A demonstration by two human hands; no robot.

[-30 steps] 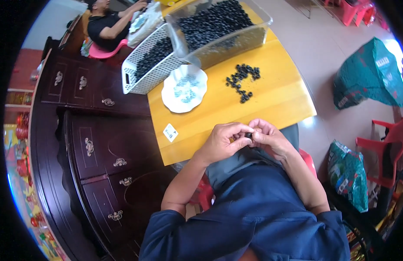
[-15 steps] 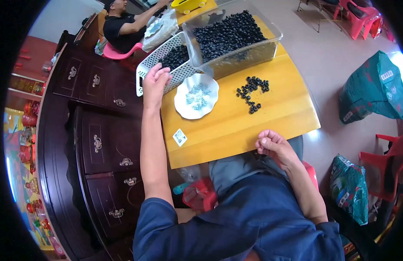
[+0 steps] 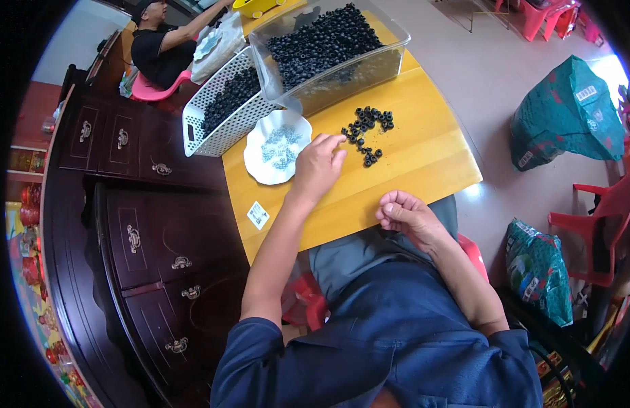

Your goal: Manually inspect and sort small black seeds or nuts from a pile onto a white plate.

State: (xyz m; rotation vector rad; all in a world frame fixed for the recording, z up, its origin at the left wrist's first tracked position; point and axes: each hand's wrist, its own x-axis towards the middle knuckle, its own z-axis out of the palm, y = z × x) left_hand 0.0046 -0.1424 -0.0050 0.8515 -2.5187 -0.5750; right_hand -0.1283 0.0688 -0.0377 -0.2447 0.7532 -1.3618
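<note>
My left hand (image 3: 319, 166) reaches over the table between a white wavy-edged plate (image 3: 255, 165) and a loose cluster of small black ring-shaped pieces (image 3: 361, 128). Its fingers are stretched toward the nearest black pieces, the thumb apart, and I see nothing in it. Small pale-blue clear pieces (image 3: 281, 147) lie on the plate. By the table's near edge, over my lap, my right hand (image 3: 406, 216) is closed, thumb against curled fingers. Whatever it may hold is hidden.
A clear plastic bin (image 3: 342, 87) and a white perforated basket (image 3: 192, 130), both holding black pieces, stand at the table's (image 3: 423, 153) far side. Dark drawers (image 3: 148, 204) flank the left. Green bags (image 3: 559, 119) and a red chair (image 3: 604, 224) are at right. Another person (image 3: 158, 51) sits far left.
My left hand has moved right and nearer, from beside the white basket, across the plate to the loose black pieces. My right hand stays closed near the table edge. The view has shifted slightly.
</note>
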